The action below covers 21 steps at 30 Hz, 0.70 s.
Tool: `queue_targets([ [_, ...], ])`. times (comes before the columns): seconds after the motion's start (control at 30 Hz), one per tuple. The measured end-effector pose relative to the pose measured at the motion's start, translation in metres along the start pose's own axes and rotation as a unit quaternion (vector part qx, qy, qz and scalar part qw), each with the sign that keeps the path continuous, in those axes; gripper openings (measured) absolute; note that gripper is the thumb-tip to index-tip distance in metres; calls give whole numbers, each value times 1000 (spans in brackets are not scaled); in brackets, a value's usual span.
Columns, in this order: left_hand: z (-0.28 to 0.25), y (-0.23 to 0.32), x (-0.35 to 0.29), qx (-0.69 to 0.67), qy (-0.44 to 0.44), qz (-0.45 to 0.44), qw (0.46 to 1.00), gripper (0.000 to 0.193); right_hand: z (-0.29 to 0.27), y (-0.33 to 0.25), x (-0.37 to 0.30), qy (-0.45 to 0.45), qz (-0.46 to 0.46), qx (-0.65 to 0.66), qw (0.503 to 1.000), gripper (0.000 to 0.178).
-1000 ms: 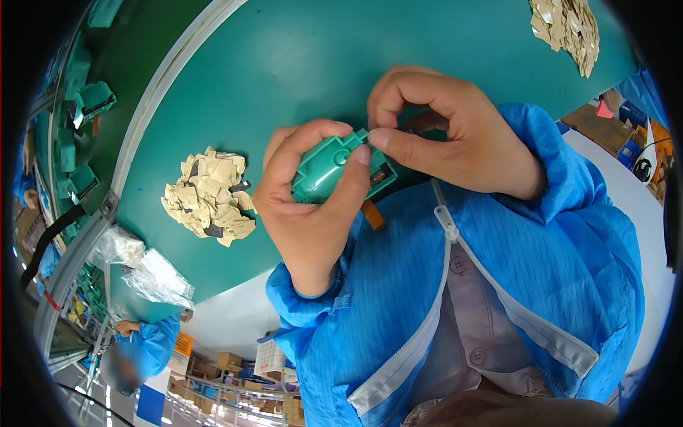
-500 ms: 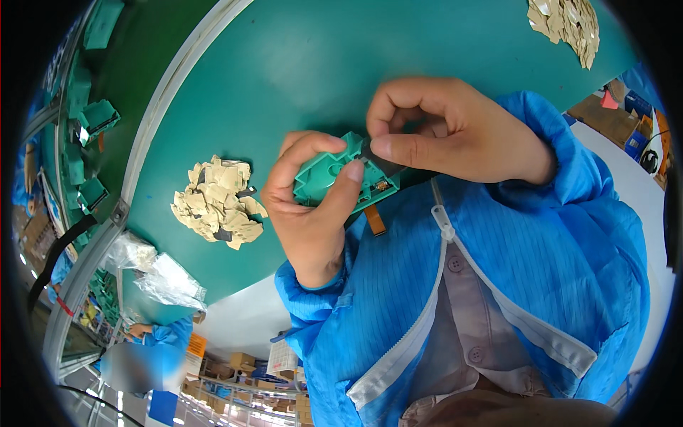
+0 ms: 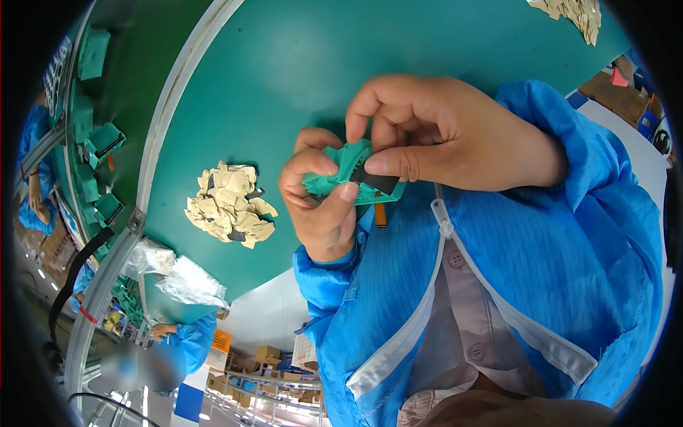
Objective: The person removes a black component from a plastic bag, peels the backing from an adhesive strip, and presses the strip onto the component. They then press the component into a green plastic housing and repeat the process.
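Observation:
My left hand [image 3: 318, 206] is closed round a green plastic housing [image 3: 350, 161], its thumb along the near edge and its fingers over the far side. The housing is tilted, with an orange flat cable [image 3: 381, 213] hanging from its near side. Against the housing lies a thin black strip [image 3: 377, 181]. My right hand [image 3: 455, 139] pinches this strip, thumb on top and fingers curled behind. The fingertips of both hands nearly meet at the strip. The underside of the housing is hidden.
Left of my hands lies a pile of tan paper scraps [image 3: 226, 203] with dark bits; a second scrap pile [image 3: 575, 16] is at the far right. Clear plastic bags [image 3: 188, 279] sit by the metal rail [image 3: 171, 99]. Beyond it stand green housings [image 3: 107, 146]. A blue-sleeved person [image 3: 193, 343] works behind.
The housing has tilted and moved slightly right with my left hand. My right hand has shifted a little left over it, and more of the black strip now shows.

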<state>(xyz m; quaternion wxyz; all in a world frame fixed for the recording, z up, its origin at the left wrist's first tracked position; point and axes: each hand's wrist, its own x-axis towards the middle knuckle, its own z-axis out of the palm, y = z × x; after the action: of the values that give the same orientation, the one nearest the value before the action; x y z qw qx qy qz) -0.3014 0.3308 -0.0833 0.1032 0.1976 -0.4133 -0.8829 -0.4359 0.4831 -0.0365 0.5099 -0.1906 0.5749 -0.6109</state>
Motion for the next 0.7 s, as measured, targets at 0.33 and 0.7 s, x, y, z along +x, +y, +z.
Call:
queue_targets([
  [0.33,-2,-8,1,-39,-37,19,998,26,0,-8,-5,-10,0,-39,999,10],
  [0.7,7,-8,0,-58,-23,14,998,25,-2,-12,-5,-19,20,-24,999,9],
])
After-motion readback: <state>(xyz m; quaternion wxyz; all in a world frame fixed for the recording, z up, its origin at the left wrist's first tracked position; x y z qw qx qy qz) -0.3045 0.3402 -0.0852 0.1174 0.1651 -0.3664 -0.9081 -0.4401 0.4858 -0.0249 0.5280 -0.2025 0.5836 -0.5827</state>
